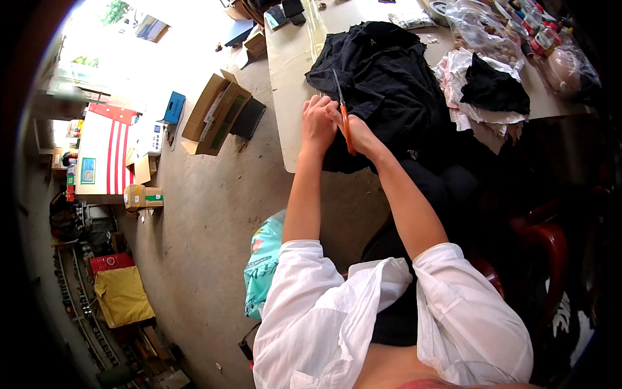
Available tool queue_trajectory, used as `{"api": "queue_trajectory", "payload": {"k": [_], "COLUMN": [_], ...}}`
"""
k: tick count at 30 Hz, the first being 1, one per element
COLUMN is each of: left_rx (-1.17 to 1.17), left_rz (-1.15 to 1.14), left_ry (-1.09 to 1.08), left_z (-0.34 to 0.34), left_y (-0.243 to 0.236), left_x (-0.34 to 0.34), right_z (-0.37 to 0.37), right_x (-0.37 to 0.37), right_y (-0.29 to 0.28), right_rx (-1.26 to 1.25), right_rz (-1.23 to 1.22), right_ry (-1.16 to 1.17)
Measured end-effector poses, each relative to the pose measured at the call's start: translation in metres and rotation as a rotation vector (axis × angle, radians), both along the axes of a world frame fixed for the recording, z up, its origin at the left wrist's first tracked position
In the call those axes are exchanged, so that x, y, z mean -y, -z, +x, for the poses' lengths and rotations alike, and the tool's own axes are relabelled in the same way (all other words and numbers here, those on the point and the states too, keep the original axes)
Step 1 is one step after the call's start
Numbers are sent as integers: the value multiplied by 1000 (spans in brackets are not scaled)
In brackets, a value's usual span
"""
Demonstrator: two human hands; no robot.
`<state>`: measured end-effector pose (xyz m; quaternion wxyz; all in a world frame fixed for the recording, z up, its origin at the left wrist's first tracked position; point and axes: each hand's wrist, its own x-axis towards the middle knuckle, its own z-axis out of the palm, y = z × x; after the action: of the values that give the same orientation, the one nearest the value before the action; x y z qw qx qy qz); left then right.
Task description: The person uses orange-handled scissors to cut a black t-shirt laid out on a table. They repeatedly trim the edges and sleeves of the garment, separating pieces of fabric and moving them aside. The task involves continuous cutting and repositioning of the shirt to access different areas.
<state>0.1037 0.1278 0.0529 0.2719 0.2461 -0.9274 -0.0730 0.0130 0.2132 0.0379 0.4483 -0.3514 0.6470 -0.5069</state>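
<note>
Above the near left edge of the table, my two hands are close together, fingertips meeting. My left hand is closed with bent fingers; what it pinches, if anything, is too small to make out. My right hand has a pair of scissors with orange handles in its grip, the blades pointing away from me. Part of its fingers is hidden behind my left hand and the handles. Just beyond and to the right lies a heap of black cloth, spread in folds over the table.
On the table, white and pink cloth with a black piece lies right, near plastic bags. A teal plastic bag stands below the table's left corner. Farther left on the floor is an open cardboard box. A dark red chair is at right.
</note>
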Motion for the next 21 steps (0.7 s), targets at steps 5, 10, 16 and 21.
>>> {"api": "queue_trajectory", "payload": {"k": [5, 10, 16, 21], "left_rx": [0, -49, -202, -170], "left_rz": [-81, -82, -48, -51], "left_ry": [24, -110, -352, -380], "left_z": [10, 15, -7, -25], "left_y": [5, 12, 5, 2], "left_x": [0, -8, -8, 9], "right_z": [0, 0, 2, 0], "right_x": [-4, -11, -6, -8], "right_y": [-5, -18, -2, -9], "right_rx": [98, 286, -79, -168], "right_rz": [98, 2, -32, 4], "right_ry": [1, 110, 117, 128]}}
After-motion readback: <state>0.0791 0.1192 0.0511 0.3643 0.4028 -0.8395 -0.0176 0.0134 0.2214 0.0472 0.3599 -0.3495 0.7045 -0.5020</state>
